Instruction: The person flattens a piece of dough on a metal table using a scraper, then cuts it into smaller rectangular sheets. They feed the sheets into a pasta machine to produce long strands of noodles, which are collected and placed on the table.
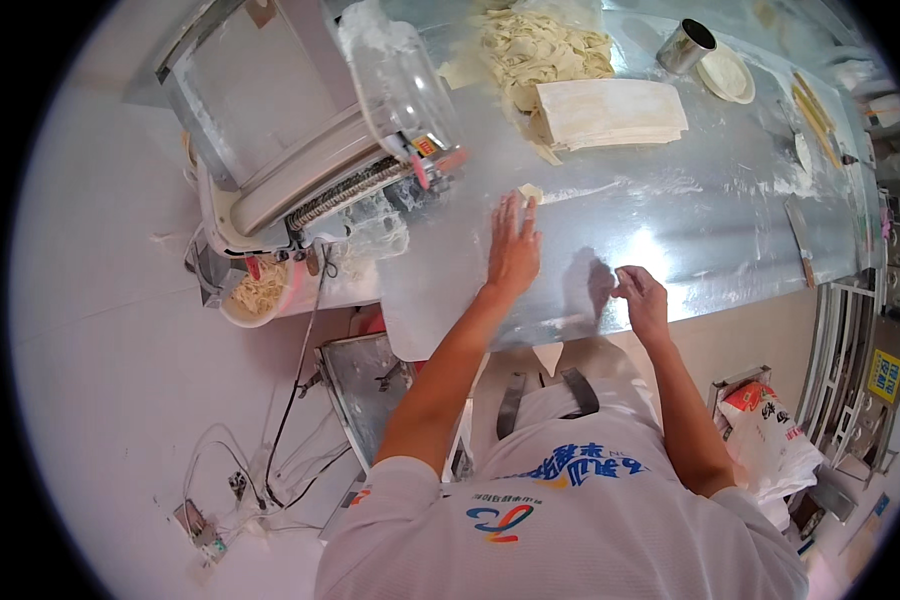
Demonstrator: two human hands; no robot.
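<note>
My left hand (513,250) reaches over the metal worktable (450,270) with its fingers stretched out. Its fingertips are at a small pale dough scrap (531,192), seemingly touching it. Nearer the table's front edge, my right hand (644,303) is curled, thumb and fingers pinched together. Something small and pale may show at those fingertips, too small to name. Farther back lies a folded stack of floury dough sheets (612,112). Behind it is a heap of loose dough strips (545,52).
A dough rolling machine (270,170) stands at the left, above a bowl of dough scraps (258,295). A metal canister (686,46) and a white bowl (727,75) are at the back. Yellow sticks (816,120) and a long-bladed knife (799,235) lie right. A flour sack (770,435) stands below.
</note>
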